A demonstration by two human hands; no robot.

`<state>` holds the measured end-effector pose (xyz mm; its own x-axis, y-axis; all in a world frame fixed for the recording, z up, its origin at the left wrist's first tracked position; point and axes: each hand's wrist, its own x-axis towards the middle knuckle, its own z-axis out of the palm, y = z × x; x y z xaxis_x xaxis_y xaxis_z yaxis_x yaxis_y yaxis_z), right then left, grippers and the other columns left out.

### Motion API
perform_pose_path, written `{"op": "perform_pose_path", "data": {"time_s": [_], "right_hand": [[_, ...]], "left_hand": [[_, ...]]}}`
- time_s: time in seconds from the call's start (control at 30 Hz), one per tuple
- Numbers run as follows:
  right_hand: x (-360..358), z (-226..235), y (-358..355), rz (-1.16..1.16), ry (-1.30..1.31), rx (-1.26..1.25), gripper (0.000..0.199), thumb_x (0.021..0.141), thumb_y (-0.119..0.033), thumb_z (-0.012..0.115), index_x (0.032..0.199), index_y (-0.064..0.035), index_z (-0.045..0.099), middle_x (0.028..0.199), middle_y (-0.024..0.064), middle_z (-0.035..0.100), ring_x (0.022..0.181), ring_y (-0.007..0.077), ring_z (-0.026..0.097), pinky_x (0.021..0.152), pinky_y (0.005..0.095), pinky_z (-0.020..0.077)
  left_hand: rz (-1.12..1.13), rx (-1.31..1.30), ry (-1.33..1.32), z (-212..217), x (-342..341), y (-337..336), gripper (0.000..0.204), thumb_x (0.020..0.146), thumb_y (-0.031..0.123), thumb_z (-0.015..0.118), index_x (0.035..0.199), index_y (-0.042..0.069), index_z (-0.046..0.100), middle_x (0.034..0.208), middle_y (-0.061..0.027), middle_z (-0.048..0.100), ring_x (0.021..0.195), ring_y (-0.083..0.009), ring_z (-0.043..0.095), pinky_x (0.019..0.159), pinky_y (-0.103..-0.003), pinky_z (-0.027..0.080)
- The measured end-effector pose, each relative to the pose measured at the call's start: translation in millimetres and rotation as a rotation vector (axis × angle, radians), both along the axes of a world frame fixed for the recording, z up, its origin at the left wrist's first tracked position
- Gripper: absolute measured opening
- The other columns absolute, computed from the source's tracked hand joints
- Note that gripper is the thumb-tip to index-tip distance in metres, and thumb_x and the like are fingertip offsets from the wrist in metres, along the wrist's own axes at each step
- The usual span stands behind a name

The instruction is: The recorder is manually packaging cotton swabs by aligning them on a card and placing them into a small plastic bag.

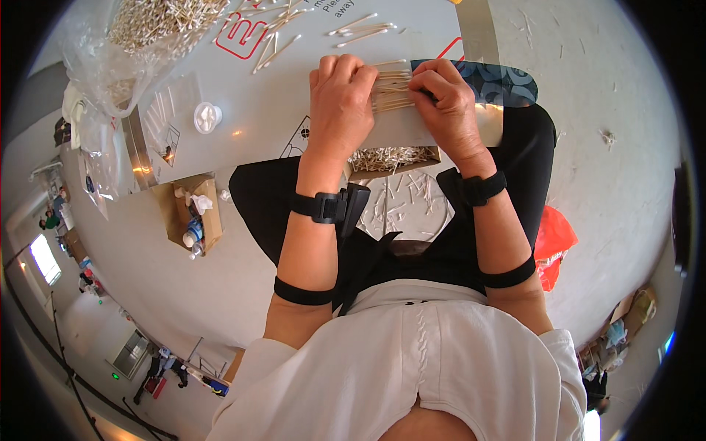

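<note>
My left hand [340,103] and my right hand [448,106] both grip a bundle of wooden-stemmed cotton swabs [391,90], held level between them above a low white table [272,110]. The left hand covers the bundle's left end, the right hand its right end. Below the hands, a cardboard box [393,158] holds many loose swabs. A dark blue patterned sheet [500,82] lies just to the right of my right hand.
A clear plastic bag of swabs [158,26] sits at the far left of the table, with loose swabs [360,29] scattered behind my hands. A small white round container [207,116] rests on the table. An open cardboard box [193,213] with rubbish stands on the floor at left; an orange bag [553,242] lies at right.
</note>
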<state>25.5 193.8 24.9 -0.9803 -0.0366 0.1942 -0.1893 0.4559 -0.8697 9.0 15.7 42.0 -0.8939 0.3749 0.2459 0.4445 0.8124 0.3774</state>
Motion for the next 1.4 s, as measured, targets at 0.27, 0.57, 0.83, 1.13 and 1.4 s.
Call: {"op": "perform_pose_path", "data": {"time_s": [0.27,0.57,0.83,1.13,1.4], "right_hand": [[-2.3,-4.6,1.0,0.064,0.085,0.083,0.009,0.077,-0.001,0.068,0.084,-0.0025,0.063,0.095,0.0097,0.061,0.089,0.0309,0.062,0.076,0.0374,0.0520],[-5.1,-3.5,1.8,0.114,0.127,0.157,0.009,0.077,0.000,0.066,0.084,-0.0035,0.062,0.097,0.0090,0.061,0.091,0.0306,0.062,0.077,0.0381,0.0522],[-6.2,-6.9,3.6,0.108,0.149,0.164,0.009,0.078,0.002,0.065,0.085,-0.0031,0.062,0.097,0.0089,0.061,0.089,0.0305,0.063,0.076,0.0365,0.0527],[4.5,-6.1,2.2,-0.194,0.020,-0.259,0.013,0.080,0.007,0.066,0.090,-0.0006,0.064,0.094,0.0070,0.063,0.078,0.0172,0.062,0.070,0.0263,0.0507],[15.4,-3.6,-1.0,-0.208,0.032,-0.149,0.011,0.079,0.007,0.067,0.087,0.0001,0.064,0.092,0.0072,0.063,0.073,0.0160,0.061,0.065,0.0261,0.0501]], "left_hand": [[0.112,0.112,0.050,-5.4,11.6,1.0,0.024,0.071,0.000,0.070,0.093,0.010,0.066,0.099,-0.0034,0.059,0.101,-0.0277,0.052,0.088,-0.040,0.042],[0.087,0.106,0.034,-10.7,0.3,-3.1,0.011,0.075,0.001,0.070,0.081,0.007,0.064,0.082,-0.0033,0.057,0.089,-0.0261,0.053,0.077,-0.039,0.042],[0.073,0.045,-0.039,1.1,-9.8,-8.8,0.008,0.076,0.004,0.070,0.081,0.007,0.064,0.082,-0.0050,0.059,0.086,-0.0283,0.054,0.077,-0.040,0.044],[0.139,0.144,0.067,0.4,23.9,3.7,0.019,0.073,0.003,0.072,0.090,0.008,0.065,0.089,-0.0051,0.060,0.091,-0.0285,0.054,0.082,-0.040,0.045],[0.139,0.141,0.070,-13.6,27.4,8.5,0.017,0.070,0.002,0.074,0.084,0.009,0.066,0.088,-0.0034,0.059,0.091,-0.0273,0.053,0.081,-0.039,0.044]]}}
